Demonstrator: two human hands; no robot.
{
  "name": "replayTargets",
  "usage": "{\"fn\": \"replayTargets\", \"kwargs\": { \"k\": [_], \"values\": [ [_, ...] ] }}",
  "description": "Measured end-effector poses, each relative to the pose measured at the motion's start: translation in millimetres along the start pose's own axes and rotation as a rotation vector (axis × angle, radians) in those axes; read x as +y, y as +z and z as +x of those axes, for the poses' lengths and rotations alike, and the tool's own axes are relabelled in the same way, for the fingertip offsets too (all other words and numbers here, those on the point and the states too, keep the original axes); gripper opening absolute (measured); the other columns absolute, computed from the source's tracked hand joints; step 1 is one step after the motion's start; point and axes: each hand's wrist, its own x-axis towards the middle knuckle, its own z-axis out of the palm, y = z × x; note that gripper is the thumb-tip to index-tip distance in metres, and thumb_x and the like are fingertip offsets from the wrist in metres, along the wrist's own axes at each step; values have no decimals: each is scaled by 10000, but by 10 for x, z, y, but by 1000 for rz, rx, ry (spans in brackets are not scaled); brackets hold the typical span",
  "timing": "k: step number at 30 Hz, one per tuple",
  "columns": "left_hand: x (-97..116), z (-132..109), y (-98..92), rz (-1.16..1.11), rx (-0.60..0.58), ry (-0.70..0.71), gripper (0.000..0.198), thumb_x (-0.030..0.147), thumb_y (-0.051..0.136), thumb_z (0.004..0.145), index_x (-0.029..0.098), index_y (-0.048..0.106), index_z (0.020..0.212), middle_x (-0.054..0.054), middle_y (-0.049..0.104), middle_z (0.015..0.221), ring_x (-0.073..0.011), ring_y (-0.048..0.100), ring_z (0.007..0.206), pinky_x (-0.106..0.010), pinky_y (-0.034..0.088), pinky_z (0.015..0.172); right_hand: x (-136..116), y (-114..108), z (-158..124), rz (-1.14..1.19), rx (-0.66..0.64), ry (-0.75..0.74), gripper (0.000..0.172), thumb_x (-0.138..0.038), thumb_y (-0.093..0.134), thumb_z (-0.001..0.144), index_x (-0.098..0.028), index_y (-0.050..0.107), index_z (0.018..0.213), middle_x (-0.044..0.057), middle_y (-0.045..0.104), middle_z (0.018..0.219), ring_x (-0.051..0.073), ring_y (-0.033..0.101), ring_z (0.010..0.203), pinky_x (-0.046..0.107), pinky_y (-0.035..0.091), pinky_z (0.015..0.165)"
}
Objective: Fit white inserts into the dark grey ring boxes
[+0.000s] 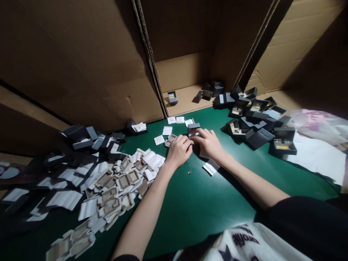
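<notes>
Shirt [254, 244], right grip [210, 144] on dark box [194, 126]

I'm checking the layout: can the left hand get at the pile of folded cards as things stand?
Probably yes: the folded cards lie beside the left hand, with nothing visibly blocking, though it is busy near the dark box.

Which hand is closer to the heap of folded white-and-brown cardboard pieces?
Left. The left hand is just right of the heap; the right hand is farther right, touching a small dark square box.
</notes>
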Motion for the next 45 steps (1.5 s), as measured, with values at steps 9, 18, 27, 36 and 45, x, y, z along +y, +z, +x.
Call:
{"fn": "replayTargets", "kwargs": {
  "k": [9, 18, 27, 36, 45],
  "values": [
    [-1, -5, 1, 28, -16, -2, 158, 157, 461, 887, 151, 614, 922, -60, 585, 879, -199, 508, 875, -330, 439, 798, 77, 24, 6, 131, -9, -61, 396, -40, 520, 709, -182, 626, 1063, 96, 527, 1230, 231, 508, 903, 336, 363, 685],
    [89, 66, -196, 109, -94, -88, 272, 179, 485, 882, 175, 558, 1144, -73, 578, 1011, -227, 504, 985, -368, 425, 871, 113, 52, 2, 154, 19, -41, 469, 32, 459, 686, -184, 647, 1056, 113, 525, 1229, 244, 530, 948, 347, 426, 704],
    [-204, 6, -638, 101, -446, -433, 641, 249, 694, 753, 255, 437, 1340, -102, 373, 1410, -340, 370, 1243, -467, 424, 934, 119, 71, -36, 309, 154, -85, 365, 11, 444, 734, -203, 638, 958, 109, 551, 1183, 219, 562, 940, 342, 488, 720],
    [-242, 2, -645, -29, -357, -357, 444, 298, 633, 821, 258, 533, 1252, -45, 577, 1204, -272, 475, 1143, -387, 429, 910, 44, -55, -6, 570, 350, -70, 307, -38, 392, 839, -217, 613, 954, 89, 596, 1032, 210, 581, 949, 361, 500, 771],
    [-161, 115, -510, -607, 8, -484, 353, 422, 672, 788, 173, 675, 1038, -54, 617, 917, -157, 573, 757, -297, 471, 700, -142, -120, 10, 809, 281, 56, 248, -235, 536, 896, -222, 543, 1143, 91, 586, 1083, 206, 584, 925, 372, 512, 798]
  ]
}}
